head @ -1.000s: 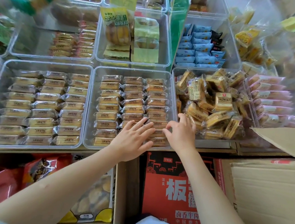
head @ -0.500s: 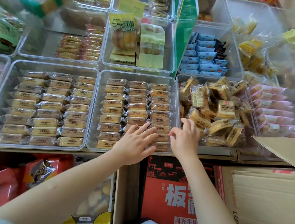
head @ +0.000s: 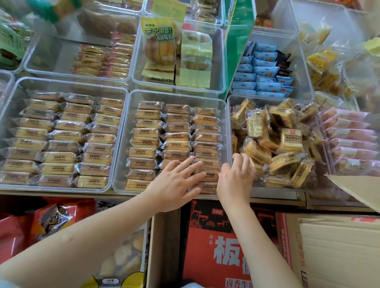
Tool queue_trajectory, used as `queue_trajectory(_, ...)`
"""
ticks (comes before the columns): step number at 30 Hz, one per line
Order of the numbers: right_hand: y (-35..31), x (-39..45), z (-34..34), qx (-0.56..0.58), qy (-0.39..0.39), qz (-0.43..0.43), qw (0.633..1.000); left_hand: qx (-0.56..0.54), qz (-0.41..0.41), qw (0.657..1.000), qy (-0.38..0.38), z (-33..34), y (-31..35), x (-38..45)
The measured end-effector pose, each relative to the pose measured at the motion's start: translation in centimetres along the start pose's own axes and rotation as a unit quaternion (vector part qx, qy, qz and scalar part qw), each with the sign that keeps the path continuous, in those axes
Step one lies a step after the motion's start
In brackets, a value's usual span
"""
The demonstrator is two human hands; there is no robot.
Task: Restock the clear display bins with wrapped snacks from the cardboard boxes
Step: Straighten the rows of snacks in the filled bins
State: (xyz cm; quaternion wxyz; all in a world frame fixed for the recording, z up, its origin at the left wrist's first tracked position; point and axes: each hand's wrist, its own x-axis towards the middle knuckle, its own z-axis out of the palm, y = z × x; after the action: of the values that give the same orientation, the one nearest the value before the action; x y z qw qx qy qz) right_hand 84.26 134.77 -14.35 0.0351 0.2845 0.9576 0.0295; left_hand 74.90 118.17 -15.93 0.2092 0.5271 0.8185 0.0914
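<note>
Both hands are laid on the front rows of wrapped biscuit packs (head: 205, 163) in the middle clear bin (head: 121, 138): left hand (head: 176, 186) flat with fingers spread, right hand (head: 235, 182) curled at the right column, its grip not discernible. Rows appear to be being squared; more packs would next be fetched from the cardboard box (head: 344, 260).

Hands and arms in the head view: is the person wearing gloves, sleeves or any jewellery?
No gloves: the left hand and right hand are bare. Both forearms are uncovered, no sleeves in view. No watch or bracelet shows at either wrist. Short, unpainted nails show on the left hand's fingers. Rings cannot be told.
</note>
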Motion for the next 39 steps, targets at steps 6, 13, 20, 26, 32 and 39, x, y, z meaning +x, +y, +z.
queue_trajectory(6, 0.3, 0.8, -0.3, 0.036, -0.036, 0.023, 0.998, 0.014, 0.012, 1.0, 0.004, -0.1, 0.0, -0.1)
queue_trajectory(13, 2.5, 0.1, -2.2, 0.149, -0.098, -0.001, 0.984, -0.002, 0.008, 1.0, -0.017, -0.2, -0.2, 0.1)
queue_trajectory(20, 1.2, -0.1, -3.1, 0.06, -0.174, -0.02, 0.983, -0.08, 0.006, 0.992, 0.099, -0.4, 0.2, -1.0)
queue_trajectory(26, 1.5, -1.4, -2.2, 0.077, -0.083, -0.016, 0.993, -0.037, 0.0, 0.997, 0.068, -0.3, -0.3, -2.3)
queue_trajectory(32, 0.5, -1.3, -2.5, 0.0, -0.083, -0.014, 0.996, 0.012, 0.01, 1.0, -0.001, -1.1, 0.5, -2.3)
queue_trajectory(39, -0.4, -0.4, -1.8, -0.028, -0.082, 0.017, 0.996, 0.023, -0.012, 0.999, -0.045, -1.0, 0.8, -1.9)
